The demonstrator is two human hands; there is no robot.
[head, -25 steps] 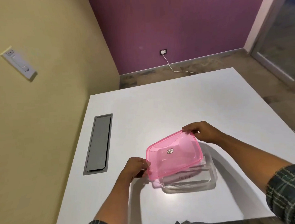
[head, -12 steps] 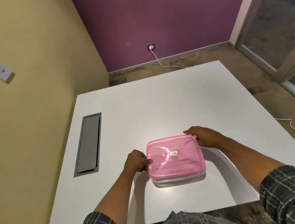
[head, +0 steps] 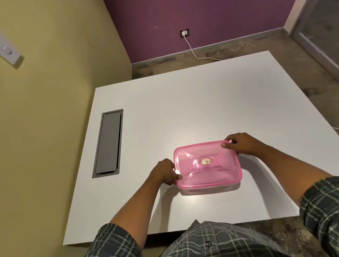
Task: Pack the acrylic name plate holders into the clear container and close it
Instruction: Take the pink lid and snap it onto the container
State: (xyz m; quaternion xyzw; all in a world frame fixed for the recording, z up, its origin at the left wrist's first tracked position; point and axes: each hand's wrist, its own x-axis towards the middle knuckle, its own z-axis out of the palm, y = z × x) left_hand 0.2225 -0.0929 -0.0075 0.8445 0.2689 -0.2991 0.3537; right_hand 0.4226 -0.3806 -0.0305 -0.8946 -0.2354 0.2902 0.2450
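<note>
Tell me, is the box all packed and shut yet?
Nearly. Done: the pink lid sits flat over the box, and nothing else lies loose on the table. In hand: the left hand pinches the lid's near-left edge and the right hand presses its far-right corner. Left: probably pressing the rest of the rim down. Whether it has snapped shut, and what's inside, can't be seen through the lid.

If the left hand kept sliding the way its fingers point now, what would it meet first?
The left hand points right, with its fingertips already against the near-left corner of the pink lid. The lid and the container beneath it are what it would push into first; nothing else lies between.
</note>
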